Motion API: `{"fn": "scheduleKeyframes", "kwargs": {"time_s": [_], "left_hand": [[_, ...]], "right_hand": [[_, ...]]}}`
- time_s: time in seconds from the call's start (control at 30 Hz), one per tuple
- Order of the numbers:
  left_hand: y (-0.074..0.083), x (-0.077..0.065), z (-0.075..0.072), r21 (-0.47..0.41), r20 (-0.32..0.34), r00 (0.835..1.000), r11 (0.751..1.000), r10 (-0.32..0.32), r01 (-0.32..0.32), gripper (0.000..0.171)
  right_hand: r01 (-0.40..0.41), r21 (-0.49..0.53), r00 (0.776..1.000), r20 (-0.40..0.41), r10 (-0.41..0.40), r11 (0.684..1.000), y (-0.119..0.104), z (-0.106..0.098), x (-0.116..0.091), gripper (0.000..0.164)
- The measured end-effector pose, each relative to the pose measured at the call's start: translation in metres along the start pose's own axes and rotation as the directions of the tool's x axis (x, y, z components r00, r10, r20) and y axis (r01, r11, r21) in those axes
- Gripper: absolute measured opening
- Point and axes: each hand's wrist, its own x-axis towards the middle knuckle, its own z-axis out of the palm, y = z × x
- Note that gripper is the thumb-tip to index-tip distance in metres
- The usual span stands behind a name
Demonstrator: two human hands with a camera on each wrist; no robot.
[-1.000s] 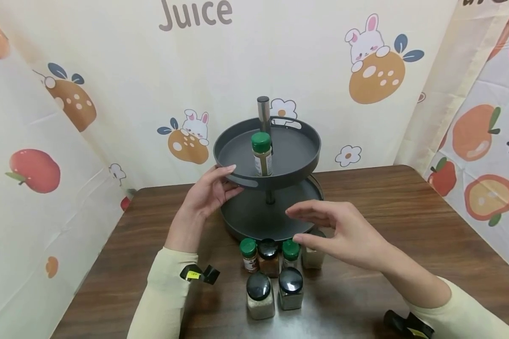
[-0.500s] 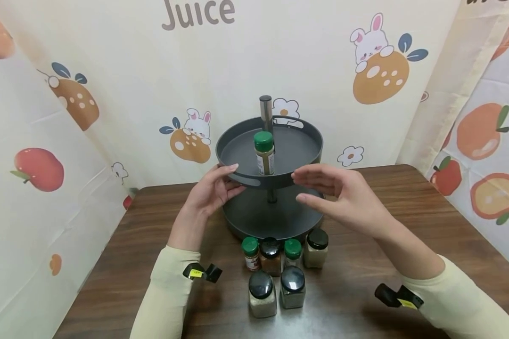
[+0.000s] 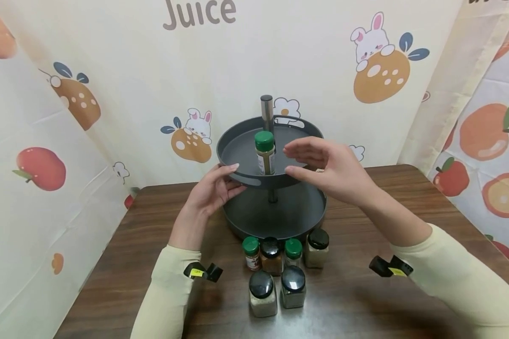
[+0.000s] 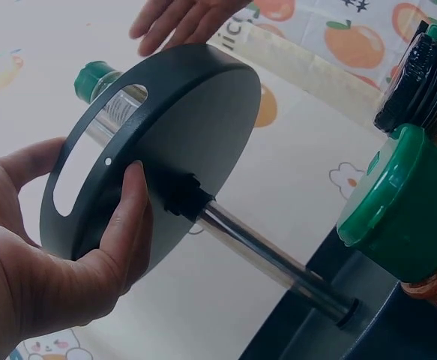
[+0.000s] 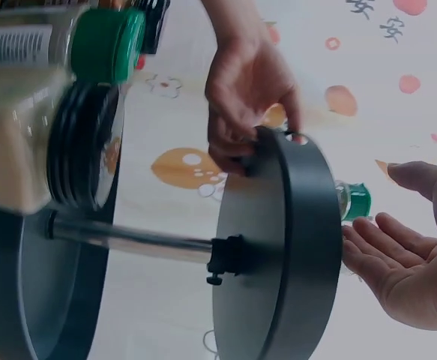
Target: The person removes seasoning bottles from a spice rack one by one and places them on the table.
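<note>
In the head view my left hand grips the left front rim of the upper tray of a dark grey two-tier spice rack. Its thumb lies over the rim, its other fingers below. A green-capped spice jar stands upright on that tray near the front. To the right of the jar my right hand hovers over the tray, fingers extended and thumb apart, holding nothing. The right wrist view shows that hand beyond the tray's rim, close to the jar's green cap. Below, the lower tray holds nothing visible.
Several jars stand on the wooden table before the rack: green-capped jars, a black-capped jar with reddish-brown contents, and black-capped square jars with pale contents. A metal post rises through the upper tray. Patterned cloth hangs behind.
My right hand has risen from beside the lower tray to above the upper tray, right of the green-capped jar. My left hand keeps its grip on the rim.
</note>
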Motion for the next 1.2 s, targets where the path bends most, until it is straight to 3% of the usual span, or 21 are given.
{"fn": "scheduleKeyframes", "kwargs": {"time_s": [0.2, 0.63, 0.8, 0.93, 1.2], "left_hand": [[0.001, -0.001, 0.001, -0.003, 0.000, 1.000, 1.000, -0.003, 0.003, 0.062], [0.001, -0.001, 0.001, 0.010, -0.014, 1.000, 1.000, -0.011, 0.011, 0.064], [0.001, 0.000, 0.000, 0.005, -0.010, 1.000, 1.000, -0.011, 0.011, 0.063], [0.001, 0.001, 0.000, 0.002, -0.001, 1.000, 1.000, -0.010, 0.010, 0.063], [0.002, 0.002, 0.001, -0.001, -0.014, 1.000, 1.000, -0.015, 0.015, 0.062]], "right_hand": [[-0.010, -0.066, 0.999, 0.035, 0.012, 0.998, 0.014, 0.003, 0.019, 0.051], [-0.075, -0.018, 0.981, 0.178, 0.077, 0.997, 0.018, 0.010, 0.058, 0.052], [-0.085, 0.026, 0.964, 0.255, 0.075, 0.996, 0.020, 0.011, 0.070, 0.043], [-0.140, 0.047, 0.945, 0.304, 0.119, 0.989, 0.021, 0.012, 0.076, 0.041], [-0.169, 0.019, 0.924, 0.352, 0.151, 0.985, 0.022, 0.011, 0.083, 0.043]]}}
